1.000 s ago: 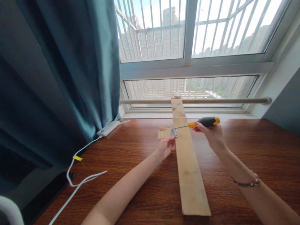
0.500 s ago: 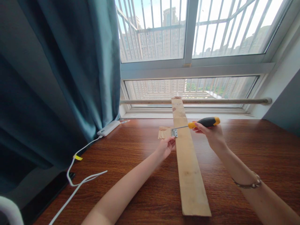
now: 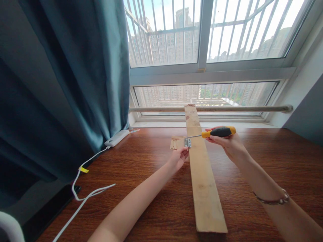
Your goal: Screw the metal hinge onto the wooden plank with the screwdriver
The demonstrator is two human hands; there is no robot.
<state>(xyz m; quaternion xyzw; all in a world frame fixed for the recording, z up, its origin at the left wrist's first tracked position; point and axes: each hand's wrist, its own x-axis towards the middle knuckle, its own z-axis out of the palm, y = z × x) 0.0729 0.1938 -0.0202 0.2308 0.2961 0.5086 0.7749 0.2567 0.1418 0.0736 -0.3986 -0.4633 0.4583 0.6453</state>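
A small metal hinge point(image 3: 187, 143) lies across the joint between a long wooden board point(image 3: 205, 181) and a short wood piece point(image 3: 177, 142) on its left. The fingers of my left hand point(image 3: 179, 157) are closed at the hinge's near edge, pinching it there. My right hand point(image 3: 230, 144) grips a screwdriver point(image 3: 219, 131) with a black and yellow handle. Its shaft points left, nearly level, and the tip touches or almost touches the hinge's far edge. Any screw under the tip is too small to make out.
The board runs lengthwise over the brown wooden tabletop point(image 3: 151, 201), its far end at a rail point(image 3: 239, 109) before the window. Left lie a white power strip point(image 3: 117, 137) and a white cable point(image 3: 75, 188), beside a blue curtain point(image 3: 108, 67).
My right hand has shifted its grip on the screwdriver, its fingers now reaching round the far side of the handle, and the wrist has moved slightly right. My left hand, hinge and board stay put.
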